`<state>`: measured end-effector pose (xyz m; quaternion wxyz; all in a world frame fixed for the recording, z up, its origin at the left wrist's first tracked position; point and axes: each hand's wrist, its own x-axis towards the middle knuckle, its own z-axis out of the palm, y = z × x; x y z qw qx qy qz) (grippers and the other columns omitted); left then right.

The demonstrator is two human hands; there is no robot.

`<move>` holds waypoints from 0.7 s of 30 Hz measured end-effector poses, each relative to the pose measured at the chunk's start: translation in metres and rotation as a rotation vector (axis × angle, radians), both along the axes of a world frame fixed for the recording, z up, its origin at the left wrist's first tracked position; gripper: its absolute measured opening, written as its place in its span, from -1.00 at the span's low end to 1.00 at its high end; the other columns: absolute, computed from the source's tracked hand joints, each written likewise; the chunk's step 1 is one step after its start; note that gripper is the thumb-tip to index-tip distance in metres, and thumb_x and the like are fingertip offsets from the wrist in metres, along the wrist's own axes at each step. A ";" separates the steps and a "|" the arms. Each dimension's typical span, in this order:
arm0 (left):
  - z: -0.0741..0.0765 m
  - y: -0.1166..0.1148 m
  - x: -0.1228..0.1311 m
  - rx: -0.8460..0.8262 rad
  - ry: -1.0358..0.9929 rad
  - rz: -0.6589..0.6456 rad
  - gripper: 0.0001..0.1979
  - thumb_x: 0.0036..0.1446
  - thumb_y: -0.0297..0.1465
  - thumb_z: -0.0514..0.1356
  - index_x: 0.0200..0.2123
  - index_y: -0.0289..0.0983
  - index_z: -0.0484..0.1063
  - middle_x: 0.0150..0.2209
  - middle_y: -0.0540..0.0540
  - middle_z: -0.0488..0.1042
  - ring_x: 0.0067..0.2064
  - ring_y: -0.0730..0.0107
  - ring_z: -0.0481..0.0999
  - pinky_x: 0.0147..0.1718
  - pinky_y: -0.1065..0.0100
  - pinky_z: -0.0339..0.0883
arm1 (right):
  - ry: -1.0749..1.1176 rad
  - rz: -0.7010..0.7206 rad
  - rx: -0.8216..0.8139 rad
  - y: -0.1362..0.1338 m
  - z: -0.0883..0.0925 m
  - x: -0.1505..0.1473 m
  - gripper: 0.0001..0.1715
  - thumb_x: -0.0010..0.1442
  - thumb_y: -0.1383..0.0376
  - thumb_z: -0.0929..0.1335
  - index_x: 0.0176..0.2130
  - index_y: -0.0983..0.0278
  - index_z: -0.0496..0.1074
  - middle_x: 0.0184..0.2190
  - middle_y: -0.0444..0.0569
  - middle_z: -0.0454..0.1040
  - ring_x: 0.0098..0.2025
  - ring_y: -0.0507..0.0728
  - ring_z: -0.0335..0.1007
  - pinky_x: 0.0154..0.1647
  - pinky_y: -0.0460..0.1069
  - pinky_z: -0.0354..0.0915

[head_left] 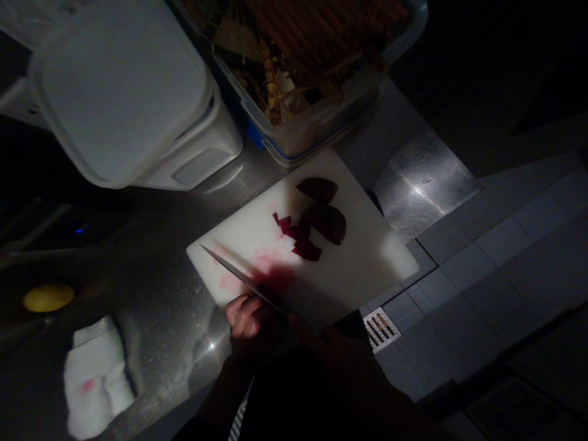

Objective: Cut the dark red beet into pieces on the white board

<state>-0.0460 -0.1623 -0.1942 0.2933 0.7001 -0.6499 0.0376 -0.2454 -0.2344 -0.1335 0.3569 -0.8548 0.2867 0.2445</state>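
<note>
A white plastic cutting board [234, 236] lies tilted across the view on a steel counter, with pink juice stains near its lower left. Two dark red beet pieces [326, 223] with rounded sides rest at its middle, and a pile of small cut beet chunks [301, 242] sits beside them. My right hand [331, 358], deep in shadow, is shut on the handle of a long steel kitchen knife [239, 278]. The blade slants across the board's near corner. My left hand [243, 317] is curled at the board's near edge, just below the blade, holding nothing.
A white lidded plastic bin [119, 92] and a clear plastic box of wooden sticks and brown food [294, 79] stand beyond the board. A yellow lemon-like fruit [48, 297] and a pink-stained white cloth [94, 373] lie on the steel counter [160, 294] to the left. Grey floor tiles [496, 263] and a slotted drain [380, 329] show to the right.
</note>
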 end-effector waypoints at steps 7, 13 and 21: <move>-0.004 0.003 0.001 -0.004 -0.001 -0.016 -0.88 0.06 -0.51 0.27 -0.31 -0.23 0.41 -0.27 -0.08 0.47 -0.12 0.22 0.45 -0.15 0.21 0.30 | -0.044 -0.019 0.018 0.002 -0.006 -0.003 0.20 0.06 0.49 0.19 0.31 -0.14 -0.67 -0.23 -0.03 0.47 -0.47 0.12 0.48 -0.58 -0.09 -0.25; -0.002 0.002 0.002 0.005 -0.003 -0.016 -0.90 0.07 -0.53 0.25 -0.33 -0.24 0.41 -0.29 -0.08 0.47 -0.12 0.23 0.45 -0.14 0.21 0.31 | -0.020 -0.007 -0.040 0.004 -0.011 -0.002 0.19 0.07 0.47 0.19 0.31 -0.14 -0.68 -0.34 -0.09 0.45 -0.54 0.13 0.46 -0.60 -0.08 -0.29; -0.002 -0.002 0.001 -0.072 -0.020 -0.016 -0.88 0.05 -0.54 0.26 -0.35 -0.26 0.40 -0.30 -0.09 0.45 -0.14 0.22 0.43 -0.20 0.24 0.34 | -0.022 -0.019 -0.047 0.003 -0.007 -0.001 0.15 0.06 0.49 0.19 0.35 -0.15 -0.53 -0.34 -0.10 0.45 -0.53 0.11 0.45 -0.61 -0.07 -0.28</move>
